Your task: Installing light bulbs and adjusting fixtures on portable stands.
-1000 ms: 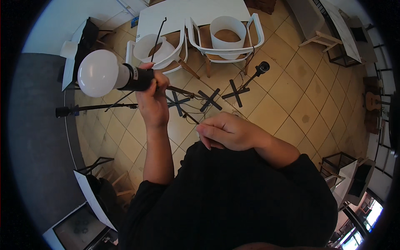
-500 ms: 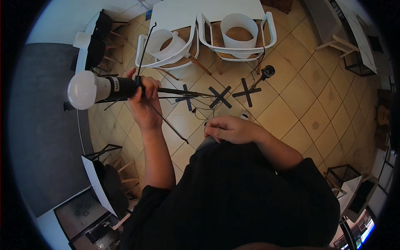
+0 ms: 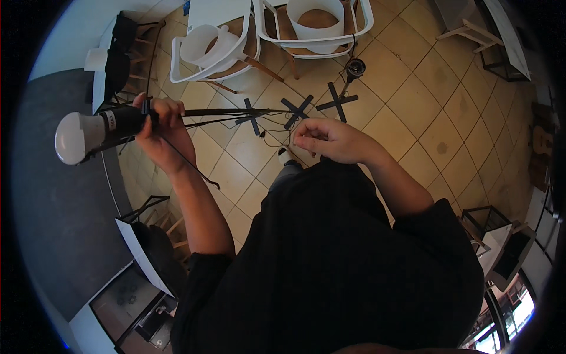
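At the left, my left hand (image 3: 167, 138) is wrapped round the upper part of a floor lamp (image 3: 227, 111), just below its black socket. A white bulb (image 3: 79, 138) is fitted in the socket and points left. Thin bent black wire arms stick out on either side of my grip. The lamp's dark pole runs right, toward black cross-shaped bases on the floor. In front of my body my right hand (image 3: 335, 140) hangs with loosely curled fingers, and nothing shows in it.
Black cross bases (image 3: 299, 112) and thin cables lie on the tiled floor. Another lamp (image 3: 355, 69) without a bulb stands at the right base. White cylindrical lampshades (image 3: 315, 23) sit on two white chairs (image 3: 277, 41) beside a white table. More tables and stools line both sides.
My left hand has moved left with the lamp. The chairs and bases have shifted up and left in view. My right hand has come away from my body, and a foot now shows.
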The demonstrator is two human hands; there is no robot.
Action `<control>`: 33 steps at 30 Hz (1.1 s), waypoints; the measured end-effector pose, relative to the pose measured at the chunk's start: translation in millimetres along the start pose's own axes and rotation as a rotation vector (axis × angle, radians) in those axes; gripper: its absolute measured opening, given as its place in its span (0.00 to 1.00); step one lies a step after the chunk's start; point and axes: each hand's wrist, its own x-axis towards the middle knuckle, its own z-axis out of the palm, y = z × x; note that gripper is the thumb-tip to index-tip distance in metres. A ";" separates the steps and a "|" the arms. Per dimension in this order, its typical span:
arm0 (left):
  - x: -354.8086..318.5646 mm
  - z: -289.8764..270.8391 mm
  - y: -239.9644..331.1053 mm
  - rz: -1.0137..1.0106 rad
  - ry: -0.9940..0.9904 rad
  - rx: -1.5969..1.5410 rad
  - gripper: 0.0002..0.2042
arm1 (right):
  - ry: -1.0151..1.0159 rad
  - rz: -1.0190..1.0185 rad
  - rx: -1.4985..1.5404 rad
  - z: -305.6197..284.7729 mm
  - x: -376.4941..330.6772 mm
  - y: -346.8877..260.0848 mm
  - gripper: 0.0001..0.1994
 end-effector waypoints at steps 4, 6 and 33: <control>12.2 -11.7 7.8 0.010 0.079 -0.018 0.20 | 0.059 0.008 -0.022 -7.9 -16.3 8.0 0.12; 12.1 -17.1 14.0 0.091 0.144 -0.012 0.20 | 0.082 0.032 -0.053 -11.8 -24.6 10.0 0.12; 54.7 -115.3 40.2 0.233 0.142 -0.061 0.10 | 0.106 0.132 -0.442 53.5 67.5 -4.1 0.11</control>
